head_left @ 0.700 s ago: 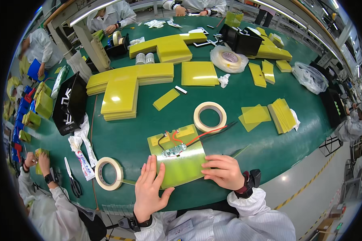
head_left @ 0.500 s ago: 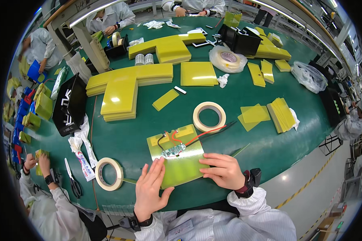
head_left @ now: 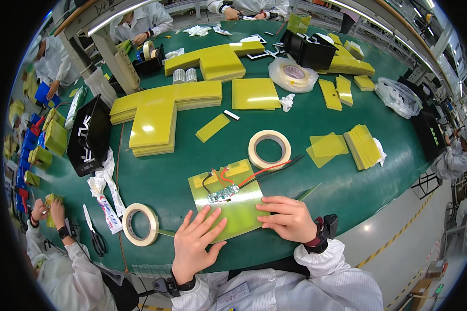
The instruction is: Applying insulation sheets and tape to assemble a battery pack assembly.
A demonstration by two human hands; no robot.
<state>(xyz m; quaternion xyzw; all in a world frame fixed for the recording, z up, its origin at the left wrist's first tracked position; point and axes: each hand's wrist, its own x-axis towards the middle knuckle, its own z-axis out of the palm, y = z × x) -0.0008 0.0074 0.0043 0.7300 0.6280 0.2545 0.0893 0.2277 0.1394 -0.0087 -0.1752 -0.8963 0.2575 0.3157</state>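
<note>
In front of me lies a translucent yellow-green sheet (head_left: 244, 217), a yellow strip along its far edge. On it sits a small green circuit board (head_left: 223, 194) with short red and black leads; longer red and black wires (head_left: 264, 171) run off to the right. My left hand (head_left: 197, 243) is open, fingers spread over the sheet's near left part. My right hand (head_left: 288, 220) rests its extended fingers along the sheet's right edge; its thumb is hidden. Thin green strips show beside both hands, one strip (head_left: 310, 192) slanting up beyond the right hand.
Masking tape rolls lie beyond the sheet (head_left: 252, 155) and at left (head_left: 129, 238), near scissors (head_left: 94, 233) and a white tube (head_left: 108, 215). Stacked yellow sheets (head_left: 153, 124) stand farther back; more sheets (head_left: 360, 147) lie right. A co-worker's hands (head_left: 49, 210) work at far left.
My left hand has shifted slightly right over the sheet, its fingers spread wider. My right hand stays almost where it was at the right edge.
</note>
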